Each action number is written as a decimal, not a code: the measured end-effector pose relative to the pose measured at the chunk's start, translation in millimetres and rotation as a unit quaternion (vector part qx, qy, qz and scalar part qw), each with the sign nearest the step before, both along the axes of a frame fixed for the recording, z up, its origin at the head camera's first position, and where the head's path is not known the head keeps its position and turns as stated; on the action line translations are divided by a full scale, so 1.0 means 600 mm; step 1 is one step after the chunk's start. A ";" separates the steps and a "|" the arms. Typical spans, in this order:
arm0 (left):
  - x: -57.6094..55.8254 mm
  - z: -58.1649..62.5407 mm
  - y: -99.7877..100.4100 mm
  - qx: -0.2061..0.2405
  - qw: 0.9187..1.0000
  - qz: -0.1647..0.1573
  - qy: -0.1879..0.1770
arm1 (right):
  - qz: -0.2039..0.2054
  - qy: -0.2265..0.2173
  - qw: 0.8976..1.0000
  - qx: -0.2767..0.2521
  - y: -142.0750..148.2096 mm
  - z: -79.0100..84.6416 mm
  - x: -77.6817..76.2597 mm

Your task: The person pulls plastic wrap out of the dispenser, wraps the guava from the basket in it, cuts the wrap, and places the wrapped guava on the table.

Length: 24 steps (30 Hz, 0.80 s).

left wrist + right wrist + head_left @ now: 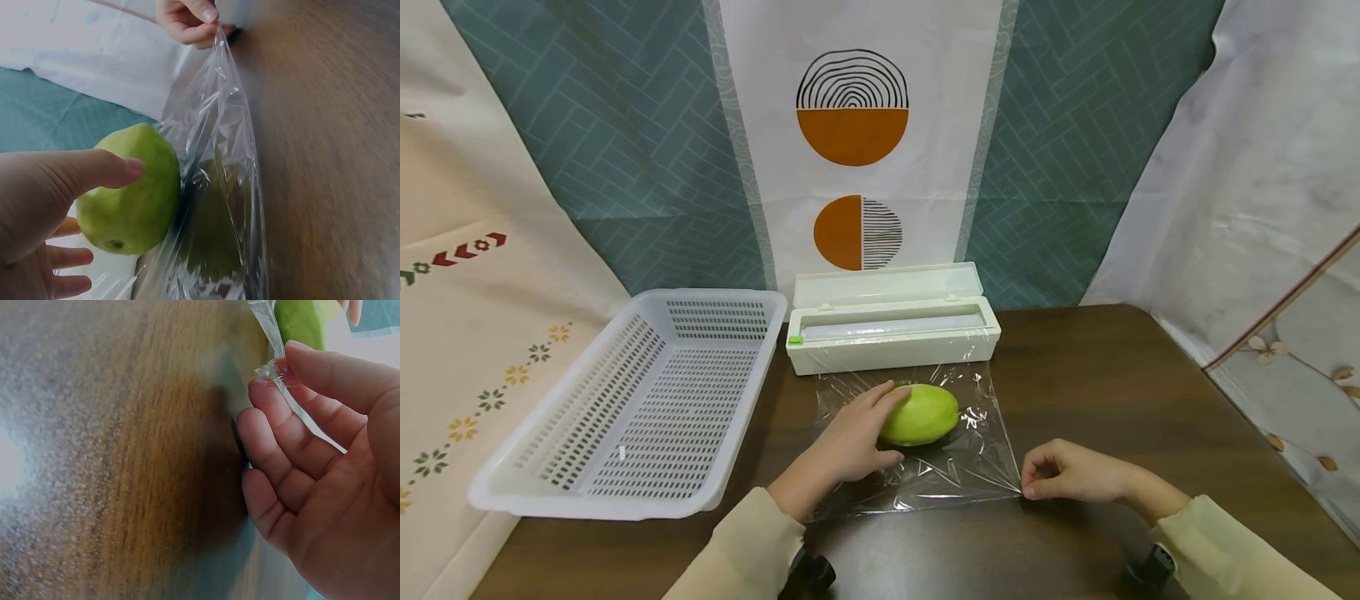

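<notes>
Left hand [853, 435] holds the green fruit [927, 414]; right hand [1070, 472] pinches clear film [951, 479].
I judge the fruit firm, the film flimsy and clingy, best taken by its near-right corner.

Fruit [925, 415] on film [955, 479], box [887, 356] behind.

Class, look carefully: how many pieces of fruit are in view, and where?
1: the green, oval, smooth-skinned fruit lies on the sheet of clear, shiny plastic film, in front of the open white rectangular box.
</notes>
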State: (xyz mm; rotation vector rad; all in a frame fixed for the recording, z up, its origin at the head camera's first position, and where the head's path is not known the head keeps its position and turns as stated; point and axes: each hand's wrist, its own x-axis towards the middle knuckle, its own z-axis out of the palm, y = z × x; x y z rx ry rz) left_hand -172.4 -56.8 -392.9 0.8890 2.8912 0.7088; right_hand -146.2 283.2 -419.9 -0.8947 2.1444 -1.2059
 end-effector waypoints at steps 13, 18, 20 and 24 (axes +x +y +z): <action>0.029 -0.008 -0.048 -0.019 0.999 0.027 -0.031 | 0.001 0.008 1.000 0.009 0.000 0.002 -0.004; 0.042 -0.008 -0.069 -0.021 0.996 0.045 -0.074 | 0.005 0.007 1.000 0.010 -0.001 0.001 -0.006; 0.048 -0.006 -0.076 -0.018 0.996 0.038 -0.084 | 0.004 0.005 1.000 0.010 -0.001 0.002 -0.006; 0.059 -0.001 -0.087 -0.027 0.996 -0.003 -0.088 | 0.006 0.002 1.000 0.009 -0.001 0.002 -0.007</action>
